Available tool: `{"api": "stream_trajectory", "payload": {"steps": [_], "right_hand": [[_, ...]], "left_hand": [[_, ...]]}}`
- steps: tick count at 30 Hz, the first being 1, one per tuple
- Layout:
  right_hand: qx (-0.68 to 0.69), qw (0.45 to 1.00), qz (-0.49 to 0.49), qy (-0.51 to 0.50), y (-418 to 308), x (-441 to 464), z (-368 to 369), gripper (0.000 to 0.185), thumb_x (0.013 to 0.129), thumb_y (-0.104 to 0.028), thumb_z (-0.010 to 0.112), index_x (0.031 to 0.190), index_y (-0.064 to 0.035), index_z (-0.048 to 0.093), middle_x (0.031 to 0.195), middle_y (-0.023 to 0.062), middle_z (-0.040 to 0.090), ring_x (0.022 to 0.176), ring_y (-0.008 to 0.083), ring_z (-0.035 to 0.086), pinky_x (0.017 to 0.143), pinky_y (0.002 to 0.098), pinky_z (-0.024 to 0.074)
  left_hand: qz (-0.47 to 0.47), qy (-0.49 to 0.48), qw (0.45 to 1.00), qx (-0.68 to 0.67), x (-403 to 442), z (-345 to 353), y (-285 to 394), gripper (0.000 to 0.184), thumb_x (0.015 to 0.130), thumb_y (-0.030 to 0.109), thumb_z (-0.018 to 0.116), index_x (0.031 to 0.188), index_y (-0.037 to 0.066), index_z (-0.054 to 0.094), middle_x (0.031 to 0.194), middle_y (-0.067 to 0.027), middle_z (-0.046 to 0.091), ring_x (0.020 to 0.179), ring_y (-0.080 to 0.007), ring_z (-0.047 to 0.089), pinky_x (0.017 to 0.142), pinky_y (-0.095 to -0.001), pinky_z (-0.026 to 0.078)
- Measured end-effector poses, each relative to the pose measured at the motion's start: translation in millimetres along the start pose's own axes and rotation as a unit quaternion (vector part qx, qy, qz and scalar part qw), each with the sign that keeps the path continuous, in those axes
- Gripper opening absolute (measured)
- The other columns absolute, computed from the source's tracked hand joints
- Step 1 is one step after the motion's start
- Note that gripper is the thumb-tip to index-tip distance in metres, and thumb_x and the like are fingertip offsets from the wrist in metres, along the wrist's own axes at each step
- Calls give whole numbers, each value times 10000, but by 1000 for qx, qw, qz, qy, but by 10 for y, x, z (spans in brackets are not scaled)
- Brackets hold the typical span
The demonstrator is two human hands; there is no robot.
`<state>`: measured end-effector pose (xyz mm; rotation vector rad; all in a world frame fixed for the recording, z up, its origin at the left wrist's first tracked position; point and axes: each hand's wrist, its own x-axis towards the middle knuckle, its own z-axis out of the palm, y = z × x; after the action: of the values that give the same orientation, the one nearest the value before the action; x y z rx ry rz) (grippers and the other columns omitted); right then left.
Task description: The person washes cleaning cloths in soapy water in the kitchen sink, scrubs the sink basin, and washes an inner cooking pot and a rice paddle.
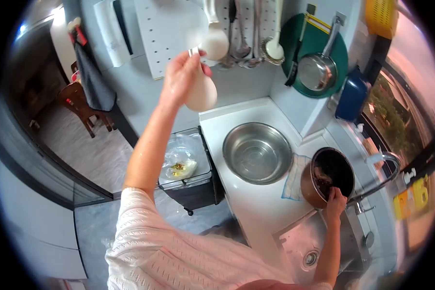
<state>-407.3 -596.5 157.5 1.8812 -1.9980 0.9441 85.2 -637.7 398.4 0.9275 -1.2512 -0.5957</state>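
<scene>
My left hand (183,77) is raised in front of the pegboard, its fingers closed round the handle of a cream-white rice paddle (202,95). The paddle's oval head points downward. Close beside it hangs a white ladle (214,44). Lower right, my right hand (335,205) grips the near rim of a pot (312,189) with a copper-brown outside and a dark inside. The pot is tilted at the edge of the sink, and dark reddish-brown matter inside it is hard to make out.
A wide steel basin (257,153) stands on the white counter, beside a striped cloth (294,180). The sink (299,246) and a curved faucet (391,166) are at right. A lined trash bin (191,188) stands left of the counter. Utensils hang from the pegboard (162,36); a saucepan (316,72) hangs nearby.
</scene>
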Motion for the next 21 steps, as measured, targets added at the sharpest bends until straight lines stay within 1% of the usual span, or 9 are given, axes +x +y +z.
{"api": "stream_trajectory", "payload": {"steps": [2,3,6,7,10,11,14,17,21], "right_hand": [[-10,1000,7,-13,-73,16,-53,156,844,-206,500,808,-100,609,682,109,593,635,299,524,665,357,390],[-22,1000,-5,2,-71,9,-31,165,848,-203,489,794,-93,599,671,120,586,640,309,524,660,368,386],[-9,999,-5,-31,-69,15,-59,169,853,-190,476,785,-81,585,657,130,577,632,316,522,655,379,382],[-14,999,-14,-26,-38,2,-42,168,853,-187,473,783,-79,581,654,131,575,630,316,522,655,378,381],[-29,999,-26,-24,15,-9,-8,164,854,-180,469,782,-77,574,652,133,573,624,312,524,657,376,379],[-31,999,-25,-31,-4,-10,-37,161,854,-179,470,785,-78,574,656,133,575,625,311,526,660,373,379],[-10,999,-19,-30,19,-19,-10,153,853,-178,472,792,-83,576,674,131,582,630,304,528,670,366,377],[4,999,-25,-25,40,-21,11,150,853,-179,474,800,-85,578,694,124,589,637,300,531,678,362,376],[-4,999,-28,-22,-12,-20,-34,136,852,-171,479,810,-87,577,709,112,595,645,292,537,689,352,372]], "left_hand": [[60,18,996,61,123,-179,275,263,902,223,412,1003,7,523,683,-46,586,619,-103,536,559,-236,440],[88,25,992,89,176,-230,385,271,901,225,412,1008,1,521,685,-47,587,622,-104,537,562,-237,441],[99,76,984,124,291,-329,666,297,898,232,410,1027,-14,515,690,-50,591,635,-111,543,582,-252,451],[95,81,986,109,310,-355,735,306,897,228,401,1034,-22,512,687,-54,590,647,-122,548,598,-271,460],[117,96,977,151,440,-445,845,315,892,229,399,1041,-26,509,688,-59,590,655,-134,555,607,-285,466],[116,87,979,141,493,-476,857,322,877,220,401,1049,-31,507,684,-58,586,657,-142,558,608,-291,469],[31,93,960,264,603,-526,842,339,864,216,398,1067,-33,504,689,-58,584,654,-146,559,611,-296,471],[34,84,976,196,643,-603,659,355,854,219,399,1078,-35,502,697,-53,582,650,-148,561,614,-299,474],[18,79,980,180,626,-596,601,375,852,248,414,1083,-32,509,718,-54,588,660,-150,562,624,-298,470]]}}
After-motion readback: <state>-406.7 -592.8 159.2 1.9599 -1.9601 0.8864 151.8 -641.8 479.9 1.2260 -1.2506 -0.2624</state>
